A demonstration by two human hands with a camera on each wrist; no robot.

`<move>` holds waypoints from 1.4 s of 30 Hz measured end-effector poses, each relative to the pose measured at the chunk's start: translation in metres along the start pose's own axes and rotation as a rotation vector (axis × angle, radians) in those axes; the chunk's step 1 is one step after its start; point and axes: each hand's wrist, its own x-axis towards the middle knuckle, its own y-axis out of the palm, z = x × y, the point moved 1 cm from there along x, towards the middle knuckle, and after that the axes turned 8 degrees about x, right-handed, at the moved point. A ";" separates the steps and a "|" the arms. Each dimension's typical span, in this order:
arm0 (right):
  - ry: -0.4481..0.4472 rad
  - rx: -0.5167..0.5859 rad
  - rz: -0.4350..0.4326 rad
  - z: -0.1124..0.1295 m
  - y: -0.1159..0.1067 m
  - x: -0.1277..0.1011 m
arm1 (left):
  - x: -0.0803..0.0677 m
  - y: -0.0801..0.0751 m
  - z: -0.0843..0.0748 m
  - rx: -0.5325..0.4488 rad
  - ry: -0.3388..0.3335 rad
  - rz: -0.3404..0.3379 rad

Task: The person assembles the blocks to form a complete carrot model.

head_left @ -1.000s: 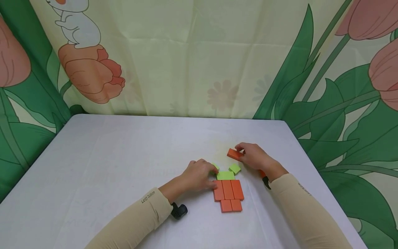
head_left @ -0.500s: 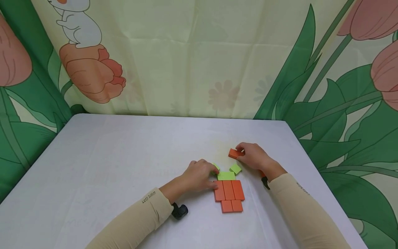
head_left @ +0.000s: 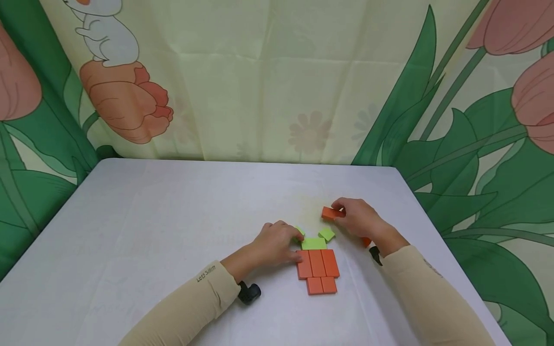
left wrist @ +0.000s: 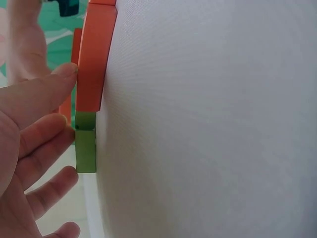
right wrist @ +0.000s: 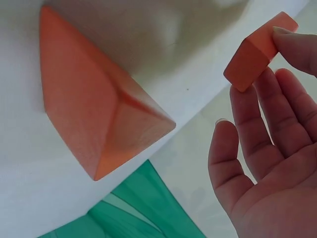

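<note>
My right hand [head_left: 359, 218] pinches a small orange block [head_left: 331, 213] between thumb and fingertips; the right wrist view shows it lifted clear of the white table [head_left: 173, 216], gripped at one end, the rest of the fingers relaxed. A larger orange wedge-shaped piece [right wrist: 94, 114] lies on the cloth under that wrist.

My left hand [head_left: 277, 244] rests on the table with fingers nearly straight, its fingertips [left wrist: 59, 82] pressed against the left edge of the flat pattern. Nothing is gripped there; it only steadies.

The pattern: three long orange blocks [head_left: 318, 263] side by side, two short orange ones [head_left: 322, 285] touching them on the near side, a green tile [head_left: 314, 243] touching them on the far side. One small green square [head_left: 327, 234] sits tilted just beyond that tile's right corner, another [head_left: 299, 232] at its left corner, partly hidden by my fingers.

Note to self on doing this well:
- Keep the left fingertips firm; the pieces look light and likely slide on the cloth.
- Bring the held block down flat, long edge parallel to its neighbours.
- Approach from the far right, so the tilted green square is not knocked.
- Release only once an edge touches.
</note>
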 end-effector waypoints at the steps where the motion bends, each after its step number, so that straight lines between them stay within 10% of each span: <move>1: -0.004 0.001 0.001 0.001 0.000 -0.002 | 0.000 0.000 0.000 0.001 0.000 -0.002; 42: -0.259 -0.029 -0.069 0.022 0.015 -0.101 | 0.000 -0.001 0.000 0.003 0.020 -0.015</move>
